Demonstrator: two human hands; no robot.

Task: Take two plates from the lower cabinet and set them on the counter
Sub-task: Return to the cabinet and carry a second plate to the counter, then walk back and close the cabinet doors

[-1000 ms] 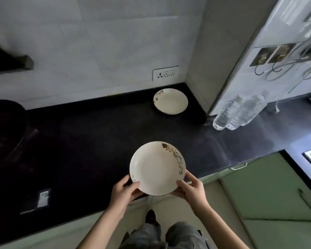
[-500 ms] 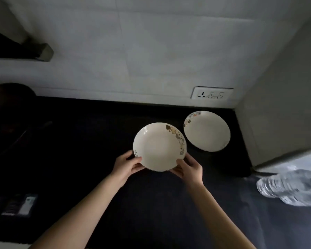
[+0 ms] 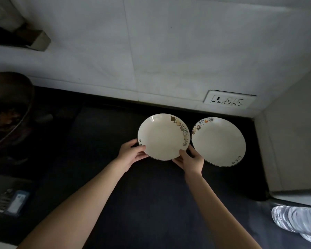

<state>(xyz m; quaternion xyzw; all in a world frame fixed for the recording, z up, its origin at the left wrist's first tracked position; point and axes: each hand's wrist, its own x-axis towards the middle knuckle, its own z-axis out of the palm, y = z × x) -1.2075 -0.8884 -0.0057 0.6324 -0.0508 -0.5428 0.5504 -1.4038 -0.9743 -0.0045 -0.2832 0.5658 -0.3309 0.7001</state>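
Note:
Two cream plates with a patterned rim are over the black counter [image 3: 151, 203] near the back wall. The left plate [image 3: 162, 135] is gripped at its near rim by my left hand [image 3: 133, 153] and my right hand [image 3: 189, 159], thumbs on top. Whether it rests on the counter I cannot tell. The right plate [image 3: 220, 142] lies flat on the counter in the corner, its rim almost touching the held plate. The lower cabinet is out of view.
A dark pan [image 3: 7, 108] sits at the far left. A wall socket [image 3: 229, 101] is behind the plates. A side wall [image 3: 291, 132] closes the corner on the right, with a clear plastic bottle [image 3: 298, 221] lying at the lower right. A small packet [image 3: 13, 203] lies at the lower left.
Both hands have carried the plate forward from the counter's front edge toward the back wall, down beside the plate in the corner. The view has moved in over the counter.

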